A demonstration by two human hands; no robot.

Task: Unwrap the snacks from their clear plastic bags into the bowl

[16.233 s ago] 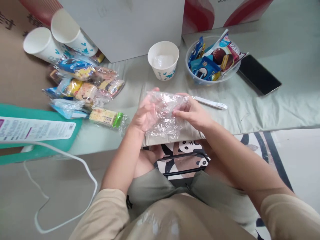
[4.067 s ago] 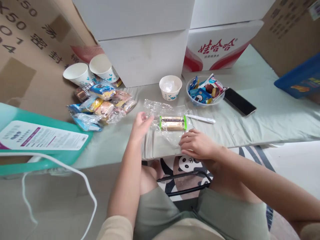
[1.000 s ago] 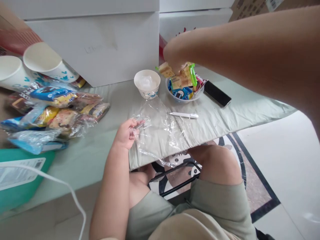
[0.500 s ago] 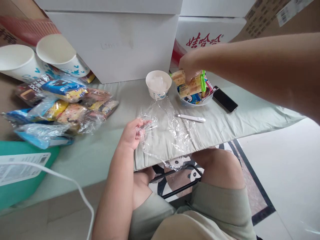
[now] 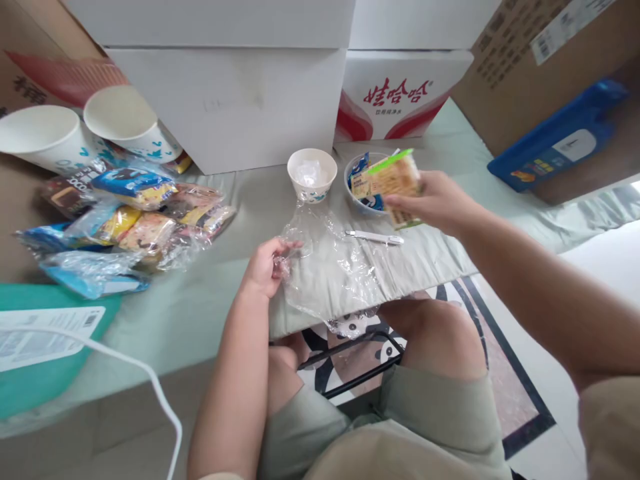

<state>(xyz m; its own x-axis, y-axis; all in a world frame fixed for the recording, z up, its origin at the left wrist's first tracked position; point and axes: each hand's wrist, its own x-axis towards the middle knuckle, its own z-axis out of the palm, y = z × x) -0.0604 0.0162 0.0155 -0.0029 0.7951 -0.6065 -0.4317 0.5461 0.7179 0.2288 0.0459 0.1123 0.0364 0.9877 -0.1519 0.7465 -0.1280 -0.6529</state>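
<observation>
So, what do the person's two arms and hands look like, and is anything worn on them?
Both hands are bare: the left hand and the right hand show no gloves, rings or watch. The forearms are uncovered too. A beige short sleeve shows at the right upper arm.

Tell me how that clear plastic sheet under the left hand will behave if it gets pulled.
The clear plastic sheet looks crumpled and thin, so it is probably floppy and very light. Its lower edge droops over the table edge, so it may slide off easily. The left hand pinches only one corner, so it would likely bunch.
</observation>
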